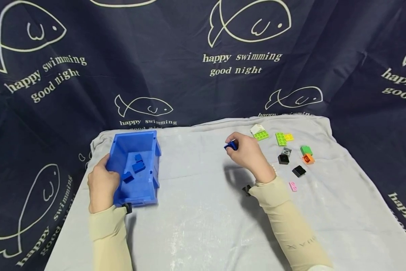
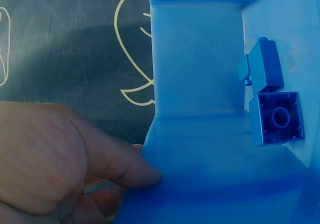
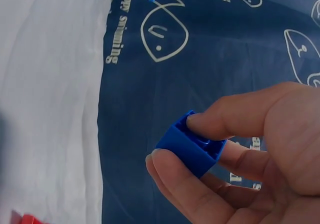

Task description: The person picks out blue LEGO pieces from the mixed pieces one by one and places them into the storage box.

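My right hand (image 1: pixel 246 151) pinches a blue toy brick (image 3: pixel 192 146) between thumb and fingers, above the table at centre right. In the right wrist view the brick's hollow underside faces the thumb. My left hand (image 1: pixel 102 183) grips the left wall of a blue plastic bin (image 1: pixel 158 165), its thumb over the rim and the other fingers outside. Inside the bin lie several blue bricks, among them one near the middle (image 1: pixel 139 166). From the left wrist, one brick (image 2: pixel 277 118) shows its hollow underside.
Right of my right hand lie loose bricks: lime green (image 1: pixel 281 139), yellow (image 1: pixel 289 137), black (image 1: pixel 299 171), orange (image 1: pixel 309 159), green (image 1: pixel 306 150) and pink (image 1: pixel 292 186). A white piece (image 1: pixel 257 129) sits at the back. A dark fish-print curtain (image 1: pixel 189 86) hangs behind the grey-white cloth (image 1: pixel 192 226).
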The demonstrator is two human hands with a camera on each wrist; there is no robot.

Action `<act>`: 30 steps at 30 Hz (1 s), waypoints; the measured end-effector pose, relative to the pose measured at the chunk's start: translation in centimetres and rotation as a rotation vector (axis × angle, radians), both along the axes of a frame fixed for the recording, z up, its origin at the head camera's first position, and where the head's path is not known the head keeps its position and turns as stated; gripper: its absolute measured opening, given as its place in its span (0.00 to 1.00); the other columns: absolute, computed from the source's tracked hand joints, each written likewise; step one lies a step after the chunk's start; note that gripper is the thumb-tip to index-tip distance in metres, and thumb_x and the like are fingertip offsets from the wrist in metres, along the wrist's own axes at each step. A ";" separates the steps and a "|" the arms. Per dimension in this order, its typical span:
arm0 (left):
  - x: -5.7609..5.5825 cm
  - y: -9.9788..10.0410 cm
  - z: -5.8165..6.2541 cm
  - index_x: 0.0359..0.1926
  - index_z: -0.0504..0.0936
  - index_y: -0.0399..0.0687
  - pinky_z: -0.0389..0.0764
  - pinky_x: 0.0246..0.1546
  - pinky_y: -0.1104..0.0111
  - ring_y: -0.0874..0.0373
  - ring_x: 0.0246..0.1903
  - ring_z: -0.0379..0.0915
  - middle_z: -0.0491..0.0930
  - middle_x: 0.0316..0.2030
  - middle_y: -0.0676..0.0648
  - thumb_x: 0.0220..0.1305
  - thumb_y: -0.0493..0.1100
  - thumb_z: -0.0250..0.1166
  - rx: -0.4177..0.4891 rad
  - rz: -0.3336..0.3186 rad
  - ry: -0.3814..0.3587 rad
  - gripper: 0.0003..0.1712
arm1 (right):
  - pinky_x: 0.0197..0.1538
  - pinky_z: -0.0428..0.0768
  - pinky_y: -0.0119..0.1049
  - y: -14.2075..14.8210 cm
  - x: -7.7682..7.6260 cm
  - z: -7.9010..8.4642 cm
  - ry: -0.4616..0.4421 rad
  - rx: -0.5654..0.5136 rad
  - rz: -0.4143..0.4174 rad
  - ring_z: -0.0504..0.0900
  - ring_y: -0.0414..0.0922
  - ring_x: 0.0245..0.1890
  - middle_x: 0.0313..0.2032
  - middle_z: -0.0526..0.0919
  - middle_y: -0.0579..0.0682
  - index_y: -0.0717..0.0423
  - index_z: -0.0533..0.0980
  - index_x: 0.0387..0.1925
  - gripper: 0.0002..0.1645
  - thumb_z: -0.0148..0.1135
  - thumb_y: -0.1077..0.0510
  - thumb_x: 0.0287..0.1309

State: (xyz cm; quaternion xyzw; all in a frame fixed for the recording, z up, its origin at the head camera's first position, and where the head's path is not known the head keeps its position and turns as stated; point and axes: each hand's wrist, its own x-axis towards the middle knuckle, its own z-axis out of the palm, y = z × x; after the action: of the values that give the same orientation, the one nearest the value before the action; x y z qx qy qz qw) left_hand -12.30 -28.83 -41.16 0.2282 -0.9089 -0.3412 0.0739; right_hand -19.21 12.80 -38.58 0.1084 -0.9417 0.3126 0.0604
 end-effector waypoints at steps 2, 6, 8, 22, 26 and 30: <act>0.0 0.0 -0.1 0.79 0.62 0.43 0.67 0.63 0.34 0.25 0.67 0.64 0.65 0.71 0.27 0.60 0.29 0.45 -0.003 -0.001 0.006 0.43 | 0.41 0.80 0.47 -0.6 -0.1 0.2 0.002 -0.004 0.005 0.83 0.51 0.33 0.33 0.87 0.51 0.52 0.83 0.44 0.11 0.66 0.59 0.58; 0.0 0.0 -0.2 0.79 0.63 0.43 0.67 0.64 0.34 0.25 0.68 0.65 0.66 0.71 0.28 0.60 0.29 0.45 -0.009 -0.004 0.013 0.42 | 0.41 0.79 0.46 -1.7 -0.4 0.3 -0.003 -0.018 0.014 0.83 0.50 0.33 0.33 0.88 0.49 0.51 0.83 0.43 0.11 0.66 0.59 0.58; 0.0 0.0 -0.2 0.79 0.63 0.43 0.67 0.64 0.34 0.26 0.68 0.65 0.66 0.71 0.28 0.60 0.29 0.45 -0.009 -0.006 0.016 0.42 | 0.41 0.79 0.45 -2.2 -0.5 0.4 -0.007 -0.022 0.017 0.83 0.49 0.33 0.33 0.88 0.48 0.50 0.83 0.43 0.11 0.66 0.59 0.58; -0.2 -0.1 -0.2 0.79 0.63 0.43 0.68 0.64 0.35 0.26 0.68 0.65 0.66 0.71 0.28 0.60 0.29 0.45 -0.002 -0.006 0.013 0.43 | 0.40 0.78 0.43 -5.9 -1.0 1.8 -0.040 -0.049 0.104 0.80 0.48 0.33 0.33 0.86 0.47 0.50 0.82 0.46 0.12 0.65 0.58 0.60; -0.1 -0.1 -0.2 0.78 0.63 0.42 0.68 0.64 0.35 0.26 0.68 0.65 0.67 0.71 0.28 0.59 0.29 0.45 -0.008 -0.006 0.020 0.42 | 0.39 0.79 0.42 -7.4 -1.0 2.5 -0.021 -0.056 0.140 0.80 0.47 0.33 0.33 0.85 0.47 0.50 0.82 0.46 0.12 0.65 0.58 0.59; -0.1 -0.1 -0.2 0.78 0.63 0.42 0.67 0.64 0.35 0.26 0.68 0.65 0.67 0.71 0.28 0.60 0.29 0.45 -0.013 -0.008 0.025 0.42 | 0.40 0.79 0.42 -8.9 -1.0 3.1 0.012 -0.056 0.176 0.80 0.46 0.32 0.32 0.84 0.48 0.51 0.82 0.45 0.12 0.66 0.59 0.59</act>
State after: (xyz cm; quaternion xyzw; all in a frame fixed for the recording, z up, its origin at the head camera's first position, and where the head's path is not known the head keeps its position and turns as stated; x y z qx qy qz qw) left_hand -12.40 -28.92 -41.32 0.2197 -0.9110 -0.3385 0.0853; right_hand -20.24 3.90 -35.51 0.1908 -0.9190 0.3424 0.0413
